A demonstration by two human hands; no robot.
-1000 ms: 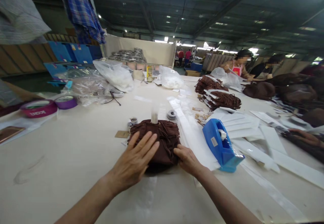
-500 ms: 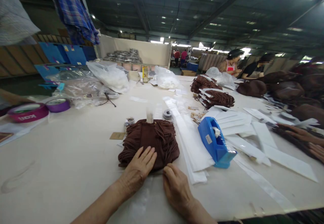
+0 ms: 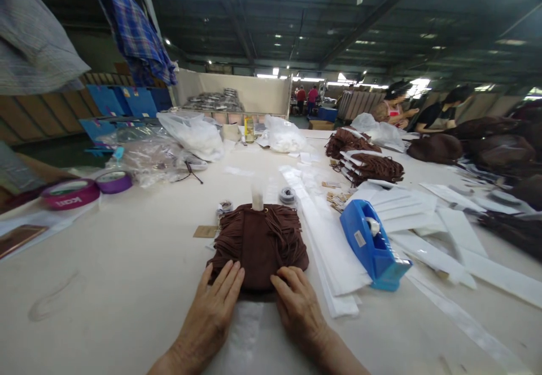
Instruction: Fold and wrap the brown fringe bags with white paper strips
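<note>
In the head view, I have a pale table (image 3: pixel 139 284) before me, with the dark brown fringed bag (image 3: pixel 258 251) lying on it right at my hands. To the bag's right run white strips (image 3: pixel 324 251), and past them stands a blue tape dispenser (image 3: pixel 368 245); farther off on that side are fringed brown pieces (image 3: pixel 375 166) in a stack. Left of the bag, a brown card tag (image 3: pixel 205 231) sits just beside it, while a purple tape roll (image 3: pixel 114 182) and a magenta tape roll (image 3: pixel 71 200) lie well apart. Beyond the bag, clear plastic bags (image 3: pixel 285 135) rest near the far edge, under a dark, high ceiling (image 3: pixel 279 19) with lights. My left hand (image 3: pixel 215 313) lies flat on the bag's near left edge, fingers stretched forward and gripping nothing. My right hand (image 3: pixel 300 307) touches the near right edge with bent fingers; whether they pinch the material I cannot tell. The bag's underside is hidden, my forearms are cut off below it, and the pale upright piece (image 3: pixel 257 199) at its far edge is blurred.
</note>
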